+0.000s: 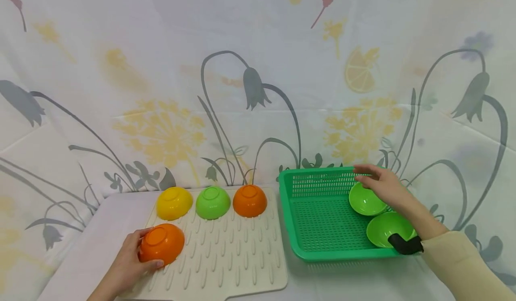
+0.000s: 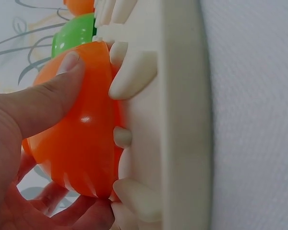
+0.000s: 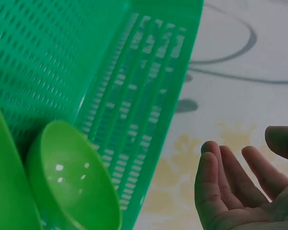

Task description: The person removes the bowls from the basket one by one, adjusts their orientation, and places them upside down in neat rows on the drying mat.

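My left hand (image 1: 128,257) grips an orange bowl (image 1: 167,242) turned upside down at the left front of a cream drying mat (image 1: 278,274). In the left wrist view the thumb lies over the side of the bowl, and its rim rests among the mat's raised pegs. Over the back right of a green mesh basket (image 1: 296,247), my right hand (image 1: 384,187) hovers with nothing in it, its fingers loosely bent. Below it in the basket are two light green bowls, a rear bowl (image 1: 367,202) and a front bowl (image 1: 387,229).
Along the back of the mat sit three more upside-down bowls: a yellow bowl (image 1: 174,204), a green bowl (image 1: 212,204) and an orange bowl (image 1: 250,202). A flower-printed curtain (image 1: 258,32) hangs close behind. The basket stands just right of the mat.
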### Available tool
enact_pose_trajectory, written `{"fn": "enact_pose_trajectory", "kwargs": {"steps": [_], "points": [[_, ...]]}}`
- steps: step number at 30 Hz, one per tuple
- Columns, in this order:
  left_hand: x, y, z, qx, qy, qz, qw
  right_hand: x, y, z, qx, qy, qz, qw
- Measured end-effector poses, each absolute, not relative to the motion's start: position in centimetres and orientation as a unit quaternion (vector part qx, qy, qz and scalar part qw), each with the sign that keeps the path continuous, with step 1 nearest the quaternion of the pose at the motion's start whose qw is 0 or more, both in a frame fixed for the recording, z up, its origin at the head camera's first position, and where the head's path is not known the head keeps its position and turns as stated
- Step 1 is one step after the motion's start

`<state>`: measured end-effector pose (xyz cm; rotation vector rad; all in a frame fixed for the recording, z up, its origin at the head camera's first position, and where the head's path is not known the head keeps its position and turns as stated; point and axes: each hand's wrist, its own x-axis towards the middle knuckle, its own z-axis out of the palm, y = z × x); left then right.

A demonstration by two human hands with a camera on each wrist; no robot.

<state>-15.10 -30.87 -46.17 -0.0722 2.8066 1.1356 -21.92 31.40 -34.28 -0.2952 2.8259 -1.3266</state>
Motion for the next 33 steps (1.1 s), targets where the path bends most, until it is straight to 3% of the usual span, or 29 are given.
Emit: {"fn": "enact_pose_trajectory", "kwargs": {"steps": [19,33], "points": [[-15.2,-30.6,-46.3,-0.025,0.921,0.385,0.054,-24.4,37.4,-36.8,0.003,0.917,-0.397,0.043],[-15.0,-30.9,-46.3,-0.028,0.923,0.38,0.051,-25.6,37.7,-37.2,0.001,0.954,-0.296,0.045]]}}
